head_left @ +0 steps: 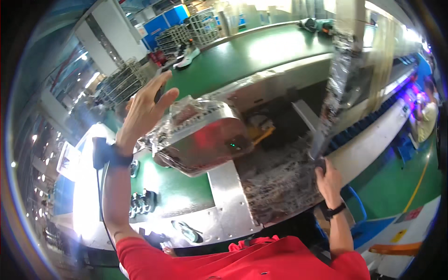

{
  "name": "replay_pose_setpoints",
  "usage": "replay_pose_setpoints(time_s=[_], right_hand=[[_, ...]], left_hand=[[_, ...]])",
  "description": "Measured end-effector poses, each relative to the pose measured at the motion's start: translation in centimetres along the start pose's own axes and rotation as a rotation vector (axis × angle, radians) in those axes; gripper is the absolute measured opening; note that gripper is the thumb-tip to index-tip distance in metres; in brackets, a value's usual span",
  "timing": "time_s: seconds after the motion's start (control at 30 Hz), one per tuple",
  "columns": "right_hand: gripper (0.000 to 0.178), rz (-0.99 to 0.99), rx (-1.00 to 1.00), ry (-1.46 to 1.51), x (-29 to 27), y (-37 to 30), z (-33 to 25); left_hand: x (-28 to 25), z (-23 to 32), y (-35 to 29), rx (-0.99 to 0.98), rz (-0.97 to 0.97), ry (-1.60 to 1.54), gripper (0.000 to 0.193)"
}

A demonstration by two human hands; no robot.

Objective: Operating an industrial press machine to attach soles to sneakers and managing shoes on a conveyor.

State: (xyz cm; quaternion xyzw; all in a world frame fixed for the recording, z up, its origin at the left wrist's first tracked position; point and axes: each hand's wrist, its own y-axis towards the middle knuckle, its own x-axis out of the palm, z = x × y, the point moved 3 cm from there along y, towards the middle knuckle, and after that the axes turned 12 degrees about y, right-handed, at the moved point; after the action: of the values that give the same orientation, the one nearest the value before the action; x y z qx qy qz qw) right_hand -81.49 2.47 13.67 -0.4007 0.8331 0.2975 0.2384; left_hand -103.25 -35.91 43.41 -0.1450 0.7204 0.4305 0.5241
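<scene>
My left hand (148,106) is raised with its fingers stretched out and nothing in it. Just to its right stands a rounded metal housing (200,142) wrapped in clear plastic film, with small green lights and a red glow on its face. My right hand (330,183) is closed at the lower end of a grey post (322,140) partly wrapped in shiny film. Something dark shows at its fingertips, but I cannot make out what it is. Below the post lies a worn, dark, stained surface (280,191).
A green conveyor belt (266,49) curves past at the back, carrying a white shoe (188,57). Dark shoes (142,201) and a pale shoe (187,232) lie nearer on the left. Wire racks (121,84) stand far left. A person in yellow (427,119) sits at the far right.
</scene>
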Motion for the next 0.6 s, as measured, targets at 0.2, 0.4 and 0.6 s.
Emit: replay_pose_setpoints(time_s=[0.2,0.4,0.6], right_hand=[[0.04,0.017,-0.041,-0.071,0.9,0.3,-0.7],[0.04,0.027,0.042,-0.103,1.0,0.4,-0.4],[0.039,0.054,0.146,-0.065,0.7,0.7,-0.8]], left_hand=[[6.0,-15.9,6.5,-0.176,0.002,0.286,0.088],[15.9,-21.0,13.6,-0.25,-0.149,0.253,0.099],[21.2,-25.1,18.5,-0.283,-0.16,0.176,0.105]])
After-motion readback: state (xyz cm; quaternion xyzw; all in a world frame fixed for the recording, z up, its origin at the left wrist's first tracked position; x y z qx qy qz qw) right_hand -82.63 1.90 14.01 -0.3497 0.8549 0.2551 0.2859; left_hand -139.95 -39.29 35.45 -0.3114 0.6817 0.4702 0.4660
